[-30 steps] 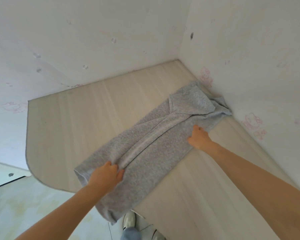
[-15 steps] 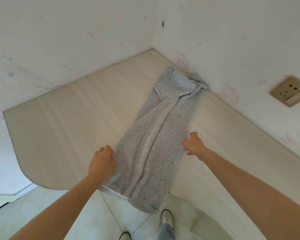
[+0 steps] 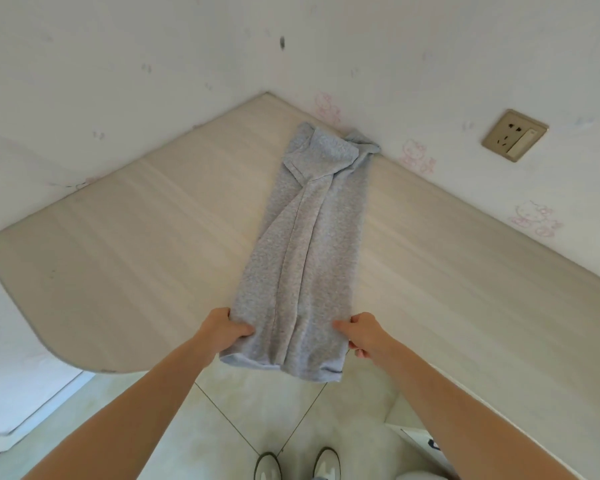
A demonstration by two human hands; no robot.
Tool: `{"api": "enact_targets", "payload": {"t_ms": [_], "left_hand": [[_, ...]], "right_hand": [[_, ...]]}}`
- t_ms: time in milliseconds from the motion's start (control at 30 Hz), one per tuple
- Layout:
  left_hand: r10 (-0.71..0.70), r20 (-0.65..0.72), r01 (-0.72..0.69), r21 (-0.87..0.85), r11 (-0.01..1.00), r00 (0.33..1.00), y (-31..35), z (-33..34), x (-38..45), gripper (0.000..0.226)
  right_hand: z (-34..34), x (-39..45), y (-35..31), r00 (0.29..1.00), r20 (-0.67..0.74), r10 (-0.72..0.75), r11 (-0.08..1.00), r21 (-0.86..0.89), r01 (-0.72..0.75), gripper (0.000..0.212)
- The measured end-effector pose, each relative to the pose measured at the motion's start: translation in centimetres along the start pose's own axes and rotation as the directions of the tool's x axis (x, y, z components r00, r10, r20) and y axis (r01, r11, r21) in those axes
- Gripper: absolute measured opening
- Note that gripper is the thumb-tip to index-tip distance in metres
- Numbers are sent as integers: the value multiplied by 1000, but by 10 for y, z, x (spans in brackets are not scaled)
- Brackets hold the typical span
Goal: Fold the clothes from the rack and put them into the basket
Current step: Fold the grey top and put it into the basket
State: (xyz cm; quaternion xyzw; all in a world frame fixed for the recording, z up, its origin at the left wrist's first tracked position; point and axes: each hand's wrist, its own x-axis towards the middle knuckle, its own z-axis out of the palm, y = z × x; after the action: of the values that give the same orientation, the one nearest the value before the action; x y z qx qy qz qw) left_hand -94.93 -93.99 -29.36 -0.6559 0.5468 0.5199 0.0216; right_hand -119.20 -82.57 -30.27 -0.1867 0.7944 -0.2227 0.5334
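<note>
garment: grey sweatshirt-type thing (image 3: pixel 309 258), already folded lengthwise into a long narrow strip, so the side folds look done to me

where it is: lying flat on the pale wood surface (image 3: pixel 136 258), far end bunched right up against the wall near the wall socket (image 3: pixel 513 140), near end drooping over the surface edge closest to the person

left hand: left hand (image 3: pixel 222 330) grips the near left corner of the garment, thumb on top, the other fingers tucked out of sight behind the edge

right hand: right hand (image 3: pixel 364 336) pinches the near right corner, fingers curled around the edge

step right now: my guess is they're about to bring the near end up toward the wall end to halve the strip

still to do: that crosswise fold (maybe two), then into the basket

basket: not in view anywhere, so can't say where it sits relative to the garment

rack: also out of view, so no clue how many clothes are left

overall: one piece roughly mid-fold; nothing shows anything binned yet
</note>
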Motion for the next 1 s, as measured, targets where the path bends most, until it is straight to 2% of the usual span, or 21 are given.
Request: {"api": "enact_targets", "payload": {"t_ms": [67, 133, 233, 267, 333, 400, 433, 500, 567, 600, 667, 733, 767, 800, 867, 900, 933, 967, 1000], "left_hand": [[17, 1, -17, -6, 1000, 1000, -3, 0, -4, 33], [42, 0, -42, -11, 999, 999, -7, -1, -7, 42], [94, 49, -87, -128, 988, 994, -13, -2, -16, 81], [122, 78, -110, -138, 984, 989, -13, -3, -20, 88], [226, 115, -222, -48, 974, 967, -11, -3, -30, 76], [310, 167, -332, 128, 935, 936, -7, -6, -38, 45], [310, 238, -356, 182, 917, 920, -5, -9, -42, 33], [189, 448, -295, 178, 939, 874, 2, -16, -48, 23], [43, 641, -189, 162, 968, 766, 11, -26, -56, 20], [-2, 708, -152, 154, 976, 706, 18, -32, -59, 19], [2, 774, -114, 91, 989, 633, 33, -44, -57, 22], [104, 748, -75, -72, 995, 656, 54, -53, -48, 30], [172, 689, -33, -209, 977, 705, 65, -56, -42, 34], [235, 608, 20, -381, 924, 759, 78, -57, -35, 36], [325, 401, 72, -716, 695, 856, 98, -56, -19, 32], [328, 296, 51, -807, 588, 897, 104, -53, -9, 29], [302, 208, 11, -839, 544, 930, 106, -48, -1, 28], [254, 123, -53, -805, 590, 959, 104, -42, 8, 27], [190, 43, -103, -712, 695, 981, 98, -35, 15, 27]], "right_hand": [[0, -5, 10, 1000, 6, -25, 999, -31, 25, 21], [0, -11, 17, 999, -3, -39, 999, -26, 39, 21], [-1, -22, 24, 1000, -7, -23, 997, 72, 23, 16], [-3, -26, 26, 999, -25, -34, 997, 73, 36, 14], [-9, -32, 28, 997, -52, -58, 996, 57, 61, 27], [-18, -39, 27, 999, -11, -36, 999, 27, 37, 42], [-22, -44, 25, 999, 37, -10, 1000, -3, 10, 42], [-31, -54, 19, 983, 162, 91, 992, -99, -75, 32], [-46, -61, 12, 939, 281, 199, 976, -146, -163, 29], [-55, -65, 7, 915, 335, 227, 973, -119, -198, 32], [-76, -68, -6, 885, 414, 213, 971, 10, -238, 35], [-94, -70, -26, 901, 418, 121, 959, 185, -215, 20], [-101, -70, -37, 922, 379, 79, 933, 299, -202, 9], [-108, -64, -47, 947, 317, 44, 894, 410, -179, 12], [-116, -48, -61, 988, 157, -9, 795, 600, -88, 19], [-116, -40, -66, 997, 76, -16, 742, 669, -39, 18], [-114, -30, -66, 1000, -17, 3, 704, 710, 10, 17], [-112, -18, -62, 995, -94, 34, 689, 723, 45, 17], [-108, -8, -55, 986, -155, 60, 710, 701, 67, 19]]}}
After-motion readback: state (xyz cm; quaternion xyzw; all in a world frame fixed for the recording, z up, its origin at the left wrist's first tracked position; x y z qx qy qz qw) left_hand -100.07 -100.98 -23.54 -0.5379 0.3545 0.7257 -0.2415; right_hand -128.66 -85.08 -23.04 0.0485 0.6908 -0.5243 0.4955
